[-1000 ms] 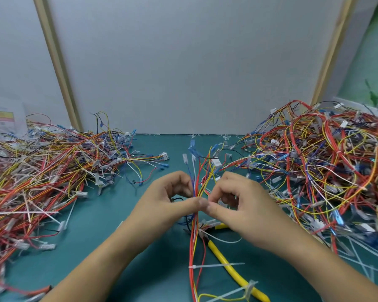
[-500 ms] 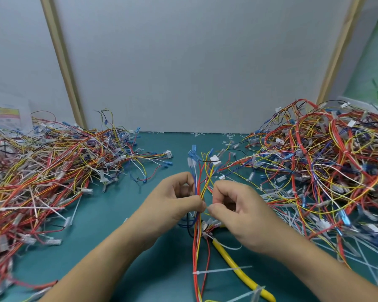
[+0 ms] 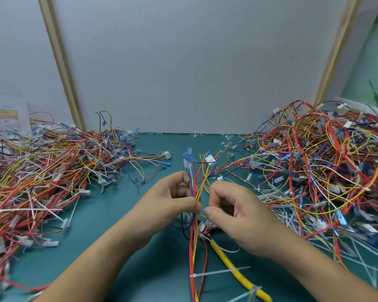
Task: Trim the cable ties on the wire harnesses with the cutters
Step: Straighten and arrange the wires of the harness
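Two hands: the left hand (image 3: 172,205) and the right hand (image 3: 234,212) meet over the middle of the green mat (image 3: 109,225), with the thumbs almost touching.
Left hand state: the fingers are curled, and thumb and forefinger pinch the held harness (image 3: 194,184).
Right hand state: the fingers are curled, and thumb and forefinger pinch a pale tie tail (image 3: 202,211) at the side of the bundle. It is very small, so calling it a tie is my judgement.
Key relation: the long axis of the harness runs away from the person toward the white back panel (image 3: 194,62) and passes between the two hands. The tail lies across this axis and points to the right hand, which is the nearer one.
Cutters: not visible anywhere. I judge that one hand must let go to fetch them, most likely the right.
Harness material: thin, flexible wires in red, yellow, blue and white. They end in blue terminals (image 3: 188,156) and a white connector (image 3: 210,159) at the far end.
Yellow cable (image 3: 234,269): thicker, smooth and round. It lies slanted, just right of the bundle.
Lower cable tie (image 3: 218,273): a white, stiff plastic strip whose long tail is not yet cut. It crosses the yellow cable.
Left pile (image 3: 42,171): tangled harnesses.
Right pile (image 3: 325,171): higher, also tangled, with many long white tails.
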